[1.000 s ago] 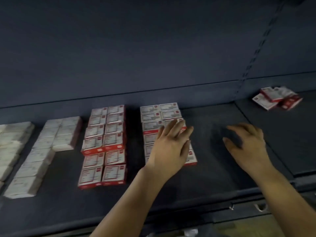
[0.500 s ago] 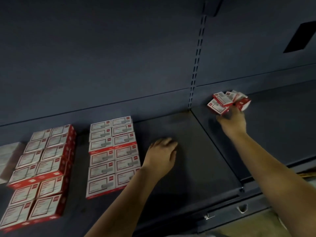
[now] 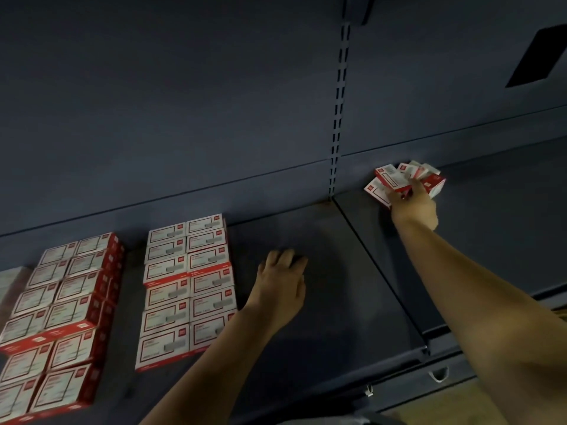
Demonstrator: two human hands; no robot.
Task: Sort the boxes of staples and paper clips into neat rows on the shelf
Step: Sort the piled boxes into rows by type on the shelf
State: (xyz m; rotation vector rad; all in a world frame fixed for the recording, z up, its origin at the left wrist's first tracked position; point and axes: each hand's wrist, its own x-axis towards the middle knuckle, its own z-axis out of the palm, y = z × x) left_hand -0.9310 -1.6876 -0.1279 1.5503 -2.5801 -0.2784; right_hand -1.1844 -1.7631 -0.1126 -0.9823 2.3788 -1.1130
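A loose heap of red-and-white boxes [image 3: 395, 179] lies at the back of the right shelf section. My right hand [image 3: 414, 204] reaches into the heap and its fingers curl around boxes there. My left hand [image 3: 282, 283] rests on the dark shelf [image 3: 337, 271] with fingers curled under, holding nothing, just right of a neat two-column block of red-and-white boxes [image 3: 187, 286]. A second, taller stacked block of the same boxes [image 3: 58, 308] stands further left.
A slotted upright post [image 3: 337, 118] divides the back panel between the two shelf sections. Pale boxes [image 3: 9, 283] show at the far left edge. The shelf's front lip [image 3: 399, 378] carries small clips.
The view has swung right and the boxes shifted left in it. My right hand went from the bare shelf out to the loose heap and now grips it. My left hand left the box block.
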